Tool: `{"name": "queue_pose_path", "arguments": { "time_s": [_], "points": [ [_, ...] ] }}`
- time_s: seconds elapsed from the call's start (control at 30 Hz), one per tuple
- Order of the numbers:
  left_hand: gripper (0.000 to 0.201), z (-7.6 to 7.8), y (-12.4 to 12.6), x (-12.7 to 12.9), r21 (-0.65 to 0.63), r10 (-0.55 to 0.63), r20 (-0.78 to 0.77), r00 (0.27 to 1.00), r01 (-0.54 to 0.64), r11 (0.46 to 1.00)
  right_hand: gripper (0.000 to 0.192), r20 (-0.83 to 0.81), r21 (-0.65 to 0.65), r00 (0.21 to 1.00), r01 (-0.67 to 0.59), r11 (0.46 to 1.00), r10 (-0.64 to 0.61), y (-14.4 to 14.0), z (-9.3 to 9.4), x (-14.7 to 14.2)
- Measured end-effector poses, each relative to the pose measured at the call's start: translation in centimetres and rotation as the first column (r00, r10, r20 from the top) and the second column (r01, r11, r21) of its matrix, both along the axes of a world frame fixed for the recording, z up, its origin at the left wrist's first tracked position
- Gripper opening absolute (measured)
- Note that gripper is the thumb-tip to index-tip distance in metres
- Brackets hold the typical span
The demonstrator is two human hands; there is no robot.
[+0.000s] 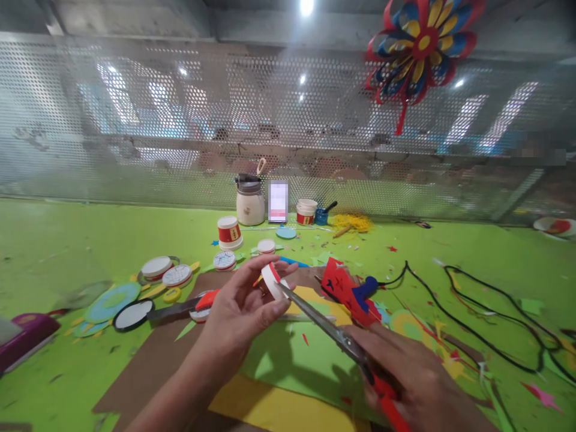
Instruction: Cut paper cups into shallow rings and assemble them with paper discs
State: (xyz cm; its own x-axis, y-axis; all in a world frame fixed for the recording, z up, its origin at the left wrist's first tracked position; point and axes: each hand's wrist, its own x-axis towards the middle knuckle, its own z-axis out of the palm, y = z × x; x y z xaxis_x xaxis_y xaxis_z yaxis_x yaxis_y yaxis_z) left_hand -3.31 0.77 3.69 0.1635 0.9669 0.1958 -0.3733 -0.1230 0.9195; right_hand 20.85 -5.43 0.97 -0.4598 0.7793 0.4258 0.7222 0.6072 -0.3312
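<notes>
Between the fingers and thumb of my left hand [245, 303] is a round white lid [271, 282] with a red band, held up on edge. My right hand [405, 372] grips a pair of scissors [324, 324] with red handles. Their blades look nearly closed, and the tips touch or almost touch the lid's rim. Below both hands lie a green sheet [297, 366] and yellow sheets [270, 405] over brown card [148, 372]. To the right of the lid rests a red paper piece [337, 282] with a blue-bodied glue gun [366, 288] on it.
Left are several white lids [177, 275], a magnifier-like black ring [134, 314] and a purple object [31, 342]. Behind stand a white jug [250, 207], a phone [278, 201] and red-white tubs [306, 213]. A black cord [472, 327] loops right. A paper flower [424, 43] hangs above.
</notes>
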Motion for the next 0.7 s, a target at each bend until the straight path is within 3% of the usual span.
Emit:
{"name": "queue_pose_path", "arguments": {
  "time_s": [0.3,0.47,0.7],
  "points": [
    [0.043,-0.1,-0.1,0.0,0.027,-0.014,0.006,1.0,0.014,1.0,0.047,0.115,0.171,0.992,0.037,0.985,-0.057,-0.2,-0.1,0.4],
    [0.042,0.1,-0.4,0.3,0.034,0.004,-0.027,1.0,-0.004,0.999,0.046,0.108,0.171,0.993,0.026,0.985,-0.045,-0.4,0.0,0.7],
    [0.042,0.2,-0.5,0.6,0.083,0.044,-0.043,0.998,-0.04,0.996,0.045,0.015,0.166,0.992,0.121,0.979,-0.125,-1.1,0.3,0.2]
  ]
}}
